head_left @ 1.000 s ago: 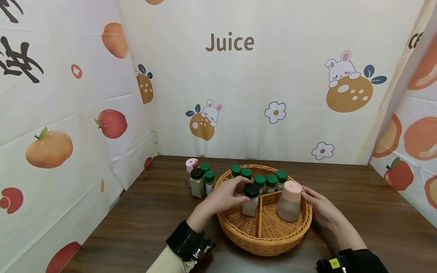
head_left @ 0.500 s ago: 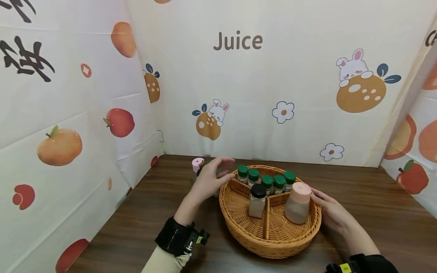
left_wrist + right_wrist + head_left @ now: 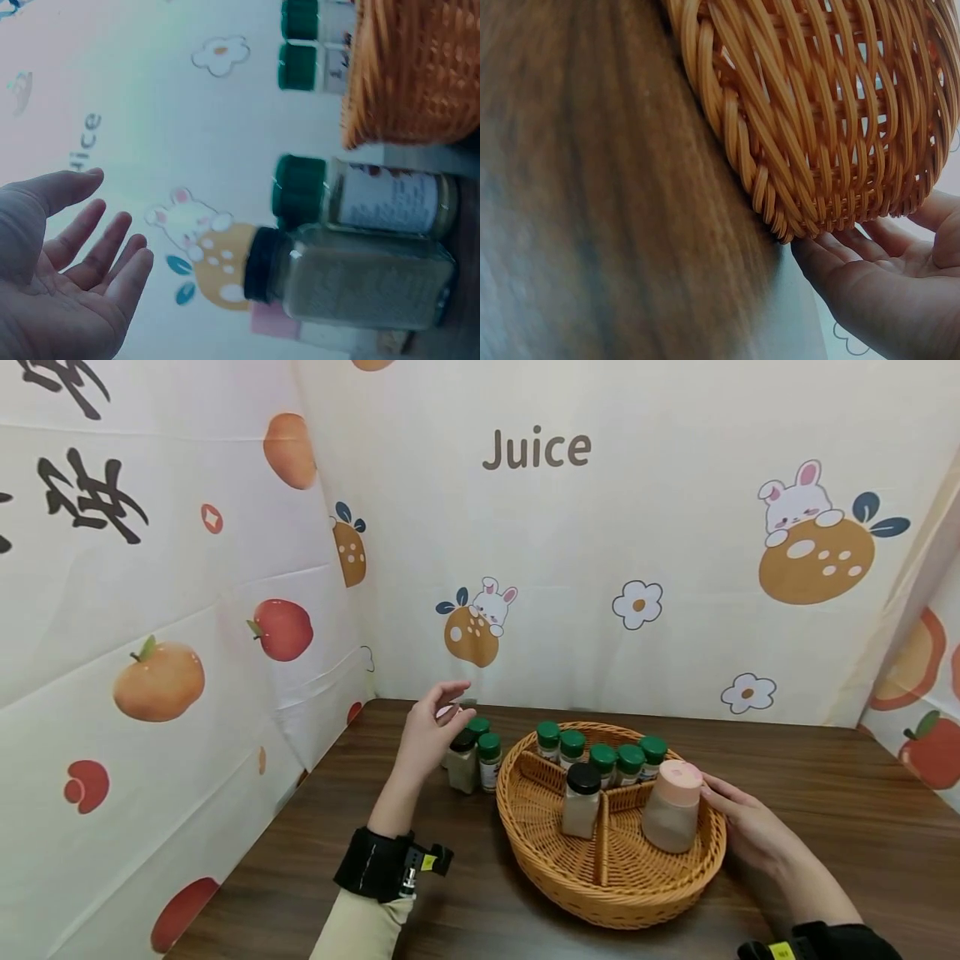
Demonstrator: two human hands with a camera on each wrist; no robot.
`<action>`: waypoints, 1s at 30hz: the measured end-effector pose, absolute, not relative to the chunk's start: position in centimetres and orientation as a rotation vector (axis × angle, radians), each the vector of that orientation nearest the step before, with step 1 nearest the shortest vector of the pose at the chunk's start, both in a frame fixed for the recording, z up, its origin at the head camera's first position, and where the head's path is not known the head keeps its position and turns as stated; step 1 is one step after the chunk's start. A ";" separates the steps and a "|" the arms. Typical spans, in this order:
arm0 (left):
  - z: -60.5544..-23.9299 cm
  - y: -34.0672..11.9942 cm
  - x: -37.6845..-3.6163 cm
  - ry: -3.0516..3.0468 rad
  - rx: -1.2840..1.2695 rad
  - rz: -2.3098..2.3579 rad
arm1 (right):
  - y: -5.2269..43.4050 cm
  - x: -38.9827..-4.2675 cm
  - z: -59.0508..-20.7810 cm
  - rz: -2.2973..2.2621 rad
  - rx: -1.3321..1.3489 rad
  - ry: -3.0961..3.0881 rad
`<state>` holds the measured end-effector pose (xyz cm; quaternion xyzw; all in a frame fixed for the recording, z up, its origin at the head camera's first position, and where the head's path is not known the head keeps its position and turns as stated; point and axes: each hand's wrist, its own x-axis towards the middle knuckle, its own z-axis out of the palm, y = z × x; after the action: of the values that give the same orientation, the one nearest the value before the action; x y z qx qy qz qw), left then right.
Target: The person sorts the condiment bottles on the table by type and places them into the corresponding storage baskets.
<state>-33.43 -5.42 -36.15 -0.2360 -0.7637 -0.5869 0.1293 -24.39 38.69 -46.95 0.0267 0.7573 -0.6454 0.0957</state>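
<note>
- Neither hand holds anything: the left hand (image 3: 429, 735) hangs in the air with fingers spread and relaxed, just above a cluster of jars standing on the dark brown wooden table (image 3: 825, 793).
- That cluster, left of the basket, has a square black-capped glass jar of pale powder (image 3: 462, 762), two small green-capped spice jars (image 3: 489, 761), and a pink-capped jar mostly hidden behind the hand.
- From the left wrist view, the open palm (image 3: 56, 285) is apart from the black-capped jar (image 3: 352, 277).
- Right hand (image 3: 746, 831) lies with straight fingers against the outer wall of the round woven wicker basket (image 3: 622, 902); its fingertips (image 3: 832, 255) touch the weave.
- Inside the divided basket stand five green-capped jars (image 3: 602, 758) along the back, another black-capped jar (image 3: 581, 800) front left, and a large pink-lidded jar (image 3: 671, 806) front right.
</note>
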 end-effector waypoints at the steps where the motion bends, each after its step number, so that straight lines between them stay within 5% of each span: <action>1: -36.4 -5.6 -33.6 -2.223 -0.675 -1.701 | 38.7 -24.4 -46.9 -1.905 0.080 2.247; 30: -40.4 -6.6 -35.6 -2.676 -0.593 -1.385 | 38.8 -24.7 -47.0 -1.869 0.126 2.231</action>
<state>-35.63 -6.57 -40.41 -0.1931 -0.8708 -0.4507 0.0355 -24.68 38.77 -46.99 0.0429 0.7609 -0.6373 0.1141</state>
